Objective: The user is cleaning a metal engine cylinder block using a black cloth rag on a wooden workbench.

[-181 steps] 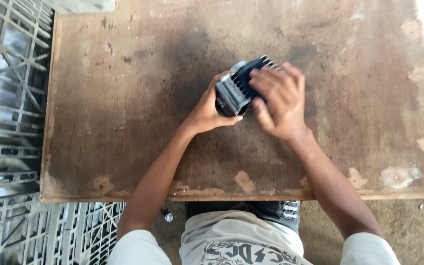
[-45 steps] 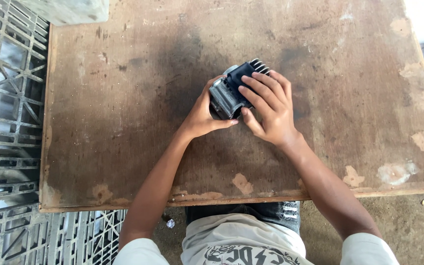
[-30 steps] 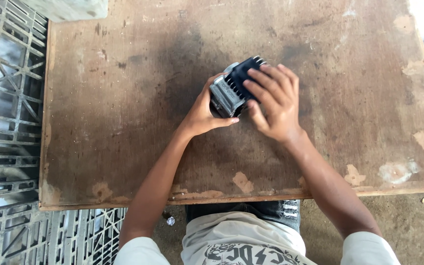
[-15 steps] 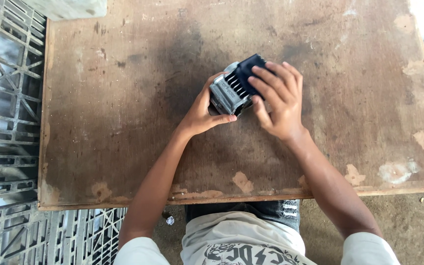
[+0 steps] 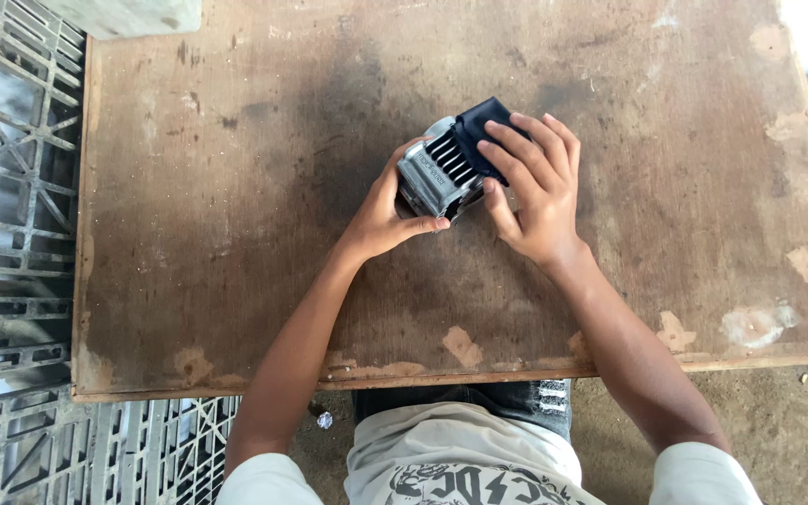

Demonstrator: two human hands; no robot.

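Observation:
A small metal part [image 5: 443, 168] with silver cooling fins and a black cap at its far end rests on the worn wooden table [image 5: 236, 187], near the middle. My left hand [image 5: 387, 210] grips its near, silver end with thumb and fingers. My right hand [image 5: 530, 182] lies over the black end, fingers spread across the top and thumb pressed on the side. The underside of the part is hidden by both hands.
Grey plastic crates [image 5: 11, 187] with open grid walls stand along the table's left edge and below the front left corner. A pale block [image 5: 128, 14] sits at the far left corner. Bare dirt floor [image 5: 797, 421] shows at the lower right.
The finned part has turned slightly between my hands, showing more of its silver fins. My right fingers have shifted over the black end. Both hands have kept their hold.

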